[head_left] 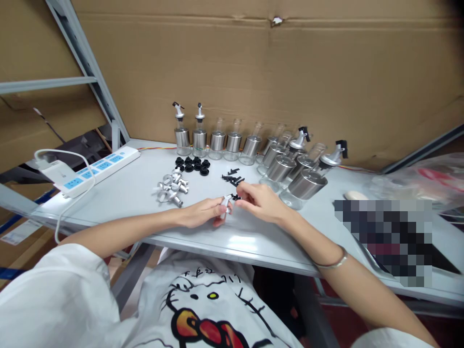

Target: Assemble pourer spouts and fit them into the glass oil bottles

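My left hand [203,212] is closed around a silver-grey pourer spout [226,205], gripped upright between thumb and fingers just above the table. Close beside it, my right hand [263,200] has its fingers curled in. Its thumb and index fingertips meet around small black pieces [236,197]; what exactly they pinch is too small to make out. Beyond my right fingertips lie several black flip levers [230,178]. More silver-grey pourer spouts [170,188] are heaped left of my hands, with several black ribbed stoppers [192,165] behind them.
Glass bottles with steel sleeves [234,141] line the back and right of the grey table [126,208]; some carry fitted pourers [179,111]. A power strip [97,171] with a white cable lies left. At right are a plastic bag [427,179] and a blurred-out dark item [395,237].
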### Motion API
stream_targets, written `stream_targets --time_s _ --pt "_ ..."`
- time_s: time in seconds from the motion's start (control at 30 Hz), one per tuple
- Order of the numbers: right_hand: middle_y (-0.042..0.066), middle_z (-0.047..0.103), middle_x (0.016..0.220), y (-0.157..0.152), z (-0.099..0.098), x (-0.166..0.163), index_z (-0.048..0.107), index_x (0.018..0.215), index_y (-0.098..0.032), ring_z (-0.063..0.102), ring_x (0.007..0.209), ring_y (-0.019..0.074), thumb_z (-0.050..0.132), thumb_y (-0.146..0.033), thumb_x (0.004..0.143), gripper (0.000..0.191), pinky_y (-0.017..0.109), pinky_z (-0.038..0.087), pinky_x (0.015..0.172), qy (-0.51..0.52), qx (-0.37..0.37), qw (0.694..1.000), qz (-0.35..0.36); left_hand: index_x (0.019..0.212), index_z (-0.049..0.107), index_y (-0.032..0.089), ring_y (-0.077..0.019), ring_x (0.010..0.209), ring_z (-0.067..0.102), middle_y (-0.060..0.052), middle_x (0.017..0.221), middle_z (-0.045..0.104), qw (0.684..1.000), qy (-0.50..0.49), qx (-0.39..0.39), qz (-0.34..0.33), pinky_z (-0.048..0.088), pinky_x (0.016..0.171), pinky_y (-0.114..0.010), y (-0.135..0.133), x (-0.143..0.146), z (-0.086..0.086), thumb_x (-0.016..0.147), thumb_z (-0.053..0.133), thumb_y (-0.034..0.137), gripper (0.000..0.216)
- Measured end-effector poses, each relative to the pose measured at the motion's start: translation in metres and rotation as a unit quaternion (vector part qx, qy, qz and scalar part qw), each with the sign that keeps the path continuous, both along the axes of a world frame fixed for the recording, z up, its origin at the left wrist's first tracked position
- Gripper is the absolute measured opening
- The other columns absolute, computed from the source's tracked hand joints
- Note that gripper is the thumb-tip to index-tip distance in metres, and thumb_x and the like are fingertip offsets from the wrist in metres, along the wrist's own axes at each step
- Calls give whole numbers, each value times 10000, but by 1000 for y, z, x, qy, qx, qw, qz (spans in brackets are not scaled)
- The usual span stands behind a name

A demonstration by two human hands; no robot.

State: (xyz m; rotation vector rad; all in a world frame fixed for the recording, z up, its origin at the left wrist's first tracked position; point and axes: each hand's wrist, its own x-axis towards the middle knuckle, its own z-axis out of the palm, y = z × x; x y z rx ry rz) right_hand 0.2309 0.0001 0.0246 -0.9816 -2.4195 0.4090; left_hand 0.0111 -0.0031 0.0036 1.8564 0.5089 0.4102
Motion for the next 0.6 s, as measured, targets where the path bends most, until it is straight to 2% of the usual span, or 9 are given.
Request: stream_targets --time_s 0.1,0.23,0.4,0.6 --pt "-6 602 668 -3 3 -1 576 924 -175 544 591 133 596 -506 837 343 247 398 588 43 -37 998 4 912 453 164 -127 646 440 19 664 489 1000 8 9 -7 391 699 -277 1 -1 -1 868 281 736 599" --pt "28 646 741 -9 3 -10 630 838 -167 583 688 142 577 -383 882 226 261 457 668 105 -69 991 41 896 452 169 -120 642 440 25 674 471 999 16 28 -22 387 695 -267 0 -1 -1 893 268 704 566" --pt "35 640 716 -7 -1 -12 647 762 -168 558 632 129 534 -439 914 331 251 445 611 113 -45 991 62 900 455 173 -123 661 451 21 699 478 997 33 71 -29 392 698 -261 -1 -1 0 895 235 705 576" --pt "40 590 622 -1 -4 -8 616 689 -162 521 579 129 415 -532 940 491 244 402 561 57 14 992 109 889 452 173 -129 672 463 6 725 489 992 50 104 -41 398 691 -259 -1 -2 -1 884 193 725 610"
